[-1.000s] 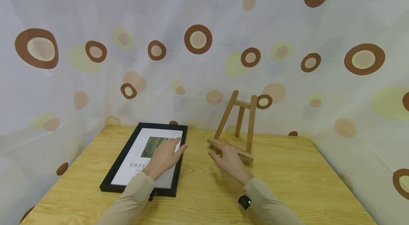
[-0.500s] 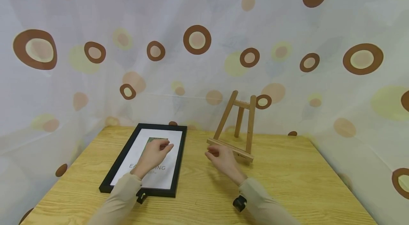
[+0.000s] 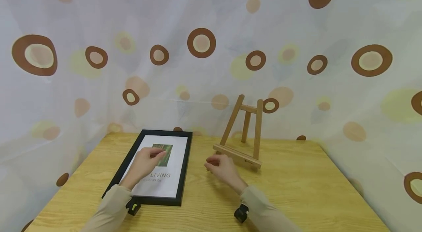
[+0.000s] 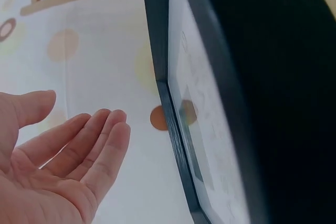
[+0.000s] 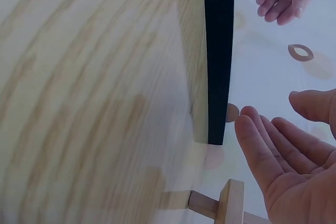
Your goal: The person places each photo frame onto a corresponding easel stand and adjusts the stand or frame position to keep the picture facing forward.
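A black picture frame (image 3: 187, 164) with a white printed sheet lies flat on the left part of the table. My left hand (image 3: 143, 164) hovers above it, fingers loosely bent and thumb apart from them. In the left wrist view this hand (image 4: 68, 166) holds nothing, with the frame's dark side (image 4: 283, 103) beside it. To the right stands a small wooden easel (image 3: 258, 129). My right hand (image 3: 225, 171) is in front of its ledge, to the left. The right wrist view shows that hand's palm (image 5: 304, 192) bare, fingers relaxed, a gap between thumb and fingers.
The wooden table (image 3: 296, 188) extends to the right of the easel and in front of both things. Behind it hangs a white sheet (image 3: 211, 5) with brown and yellow spots. Each wrist carries a small black camera (image 3: 241, 213).
Both hands have drawn back toward me and shifted left, the left one across the frame and the right one off the easel's ledge. Their fingers are more bent. Frame and easel stay put.
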A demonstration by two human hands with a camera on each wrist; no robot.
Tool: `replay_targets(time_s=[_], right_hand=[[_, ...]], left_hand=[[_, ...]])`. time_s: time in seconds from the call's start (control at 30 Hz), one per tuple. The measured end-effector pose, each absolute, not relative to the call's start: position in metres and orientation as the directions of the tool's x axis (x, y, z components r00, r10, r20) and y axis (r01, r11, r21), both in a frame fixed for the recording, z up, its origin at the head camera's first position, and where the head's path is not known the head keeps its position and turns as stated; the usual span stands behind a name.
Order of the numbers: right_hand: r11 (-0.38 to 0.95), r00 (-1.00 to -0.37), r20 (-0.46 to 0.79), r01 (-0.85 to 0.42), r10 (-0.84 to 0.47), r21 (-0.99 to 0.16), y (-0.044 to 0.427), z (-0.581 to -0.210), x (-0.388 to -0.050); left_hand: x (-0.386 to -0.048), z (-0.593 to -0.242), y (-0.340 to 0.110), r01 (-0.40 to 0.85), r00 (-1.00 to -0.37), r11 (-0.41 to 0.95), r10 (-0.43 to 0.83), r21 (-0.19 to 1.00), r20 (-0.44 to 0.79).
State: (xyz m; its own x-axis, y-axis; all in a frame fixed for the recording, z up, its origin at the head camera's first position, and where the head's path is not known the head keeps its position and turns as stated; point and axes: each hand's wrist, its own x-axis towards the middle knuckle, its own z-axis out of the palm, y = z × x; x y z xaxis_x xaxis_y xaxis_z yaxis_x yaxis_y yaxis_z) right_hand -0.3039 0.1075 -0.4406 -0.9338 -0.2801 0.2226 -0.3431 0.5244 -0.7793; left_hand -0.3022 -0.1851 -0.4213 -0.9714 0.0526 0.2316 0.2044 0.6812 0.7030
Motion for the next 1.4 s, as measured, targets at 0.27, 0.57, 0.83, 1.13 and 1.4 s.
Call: replay_targets(time_s=[0.27,0.57,0.83,1.13,1.4], right_hand=[[0.438,-0.927,0.18,-0.319,-0.33,-0.841,0.095,-0.447,-0.299],[0.191,-0.93,-0.032,-0.042,-0.367,-0.981,0.084,-0.45,-0.292],[0.128,-0.913,-0.121,0.077,-0.389,-0.989,0.075,-0.45,-0.29],[0.07,-0.898,-0.167,0.152,-0.407,-0.986,0.064,-0.453,-0.286],[0.071,-0.885,-0.23,0.22,-0.406,-0.973,0.057,-0.457,-0.287]], left_hand=[[-0.298,-0.424,-0.21,0.179,-0.979,0.714,0.063,0.676,0.192],[-0.297,-0.427,-0.239,0.116,-0.993,0.642,0.079,0.758,0.085],[-0.304,-0.435,-0.269,-0.007,-0.994,0.5,0.088,0.866,-0.059],[-0.3,-0.434,-0.305,-0.128,-0.977,0.401,0.105,0.907,-0.185],[-0.294,-0.437,-0.34,-0.157,-0.962,0.322,0.164,0.934,-0.218]])
